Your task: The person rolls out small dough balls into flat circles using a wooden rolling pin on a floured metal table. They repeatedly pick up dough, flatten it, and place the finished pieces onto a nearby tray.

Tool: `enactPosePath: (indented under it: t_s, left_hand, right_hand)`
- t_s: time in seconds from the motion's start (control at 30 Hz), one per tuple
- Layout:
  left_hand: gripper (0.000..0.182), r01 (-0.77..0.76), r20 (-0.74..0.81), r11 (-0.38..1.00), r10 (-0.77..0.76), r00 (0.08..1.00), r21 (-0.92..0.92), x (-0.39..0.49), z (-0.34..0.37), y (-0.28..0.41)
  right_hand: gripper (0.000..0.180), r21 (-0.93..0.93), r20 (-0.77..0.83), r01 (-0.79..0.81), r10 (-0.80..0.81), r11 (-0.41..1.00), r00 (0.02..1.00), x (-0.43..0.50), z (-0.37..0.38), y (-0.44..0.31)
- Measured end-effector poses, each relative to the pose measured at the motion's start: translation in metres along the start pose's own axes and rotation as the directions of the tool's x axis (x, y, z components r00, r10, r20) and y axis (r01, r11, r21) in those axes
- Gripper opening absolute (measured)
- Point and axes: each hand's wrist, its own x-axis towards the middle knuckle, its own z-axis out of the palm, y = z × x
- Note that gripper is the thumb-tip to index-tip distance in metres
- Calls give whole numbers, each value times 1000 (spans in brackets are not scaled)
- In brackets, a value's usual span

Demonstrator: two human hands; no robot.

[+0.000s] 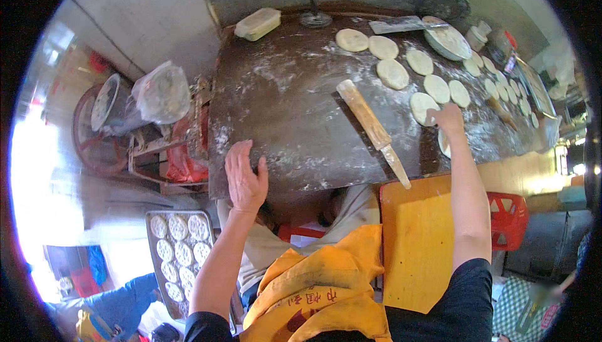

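My right hand reaches over the right part of a floured dark table. Its fingertips pinch the right edge of a flat dough disc. Under my right wrist, another dough disc is partly hidden. Several more discs lie just beyond, among them one dough disc and another beside it. My left hand rests empty at the table's front left edge, thumb apart from the fingers. Between my hands lies a thick wooden rolling pin, its near handle jutting past the table edge.
A metal tray of patterned dough discs stands low at my left. At the back are a lidded box, a flat blade and a flour bowl. Smaller dough pieces and a small rolling pin lie far right.
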Motion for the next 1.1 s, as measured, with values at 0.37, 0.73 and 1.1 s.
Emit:
enactPosePath:
  t_s: [0.37,0.73,1.1]
  left_hand:
    - [51,-27,-66,1000,27,997,2,1,-4,-4]
    - [54,-34,-67,998,31,997,-47,3,-3,-6]
    - [47,34,-84,991,-45,995,-127,4,-1,-10]
  right_hand:
    - [33,229,-164,-32,71,973,984,9,29,8]
    - [30,538,-191,340,-281,771,941,-47,-71,-194]
    - [53,381,6,457,-496,804,868,-125,40,-348]
